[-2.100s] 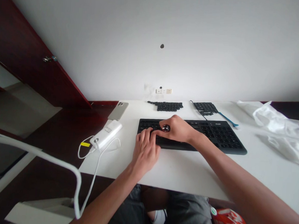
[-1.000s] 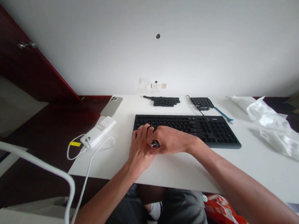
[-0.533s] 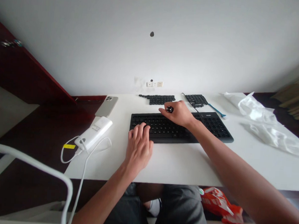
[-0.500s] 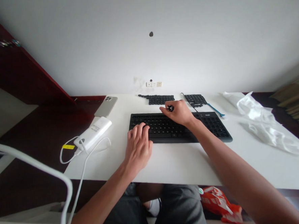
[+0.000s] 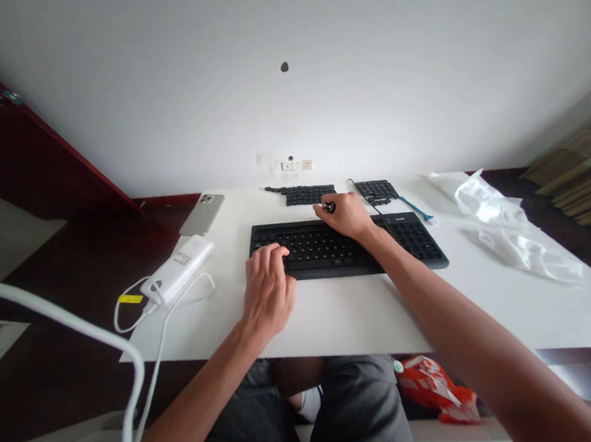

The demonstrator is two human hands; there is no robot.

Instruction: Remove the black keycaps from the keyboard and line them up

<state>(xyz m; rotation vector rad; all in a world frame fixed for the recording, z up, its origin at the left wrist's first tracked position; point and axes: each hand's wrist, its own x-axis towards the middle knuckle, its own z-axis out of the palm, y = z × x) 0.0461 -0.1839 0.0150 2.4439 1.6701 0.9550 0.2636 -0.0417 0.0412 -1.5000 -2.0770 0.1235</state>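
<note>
My left hand [image 5: 268, 281] rests on the left part of a black keyboard [image 5: 333, 255], its curled fingers touching the keys. Nothing shows in that hand. My right hand [image 5: 342, 214] hovers over the keyboard's far edge, pinching a small dark keycap [image 5: 330, 207] between thumb and fingers. Beyond the keyboard lie rows of loose black keycaps [image 5: 302, 194] and a second patch of black keycaps [image 5: 376, 190] with a thin black cable beside it. A blue plastic tool [image 5: 416, 209] lies to the right of that patch.
The white desk [image 5: 349, 318] also holds a grey-gold smartphone [image 5: 202, 214], a white power bank [image 5: 177, 270] with white cables, and a crumpled white plastic bag [image 5: 496, 220]. Below the desk's front edge is an orange snack bag [image 5: 433, 389]. Wall sockets sit above the desk.
My hands have separated: the right hand, with the keycap, has moved from beside the left hand toward the keyboard's far edge. The left hand now rests on the keys. The view has shifted slightly.
</note>
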